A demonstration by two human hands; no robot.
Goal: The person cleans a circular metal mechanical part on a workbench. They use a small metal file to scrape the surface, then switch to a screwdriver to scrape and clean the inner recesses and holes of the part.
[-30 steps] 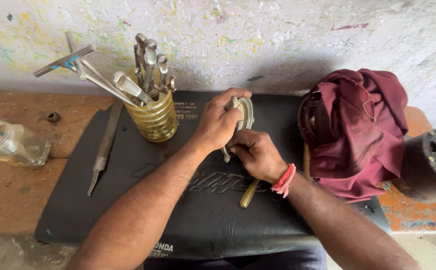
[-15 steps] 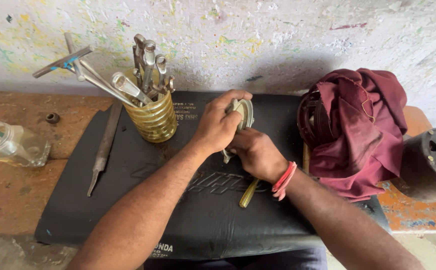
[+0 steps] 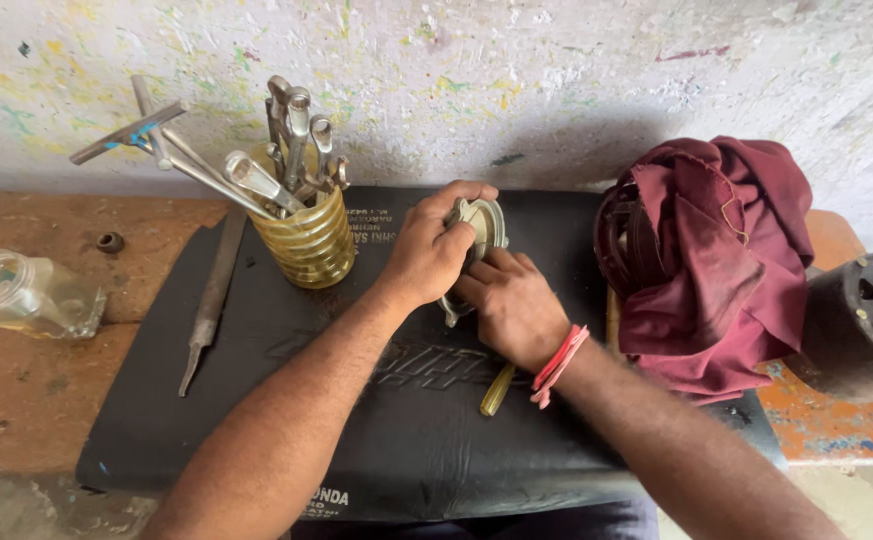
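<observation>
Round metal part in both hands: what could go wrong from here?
1. The round metal part is held above the black mat by the left hand and right hand; if the grip slips, it may drop.
2. The tool cup stands close by the left forearm; a bump could tip it.
3. The yellow-handled tool lies under the right wrist and could roll off.

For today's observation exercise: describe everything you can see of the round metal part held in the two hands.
The round metal part is a pale grey, dull disc with a raised rim, held tilted on edge above the black mat. The left hand grips it from the left and over the top; the right hand holds it from below. Fingers hide much of it.
</observation>
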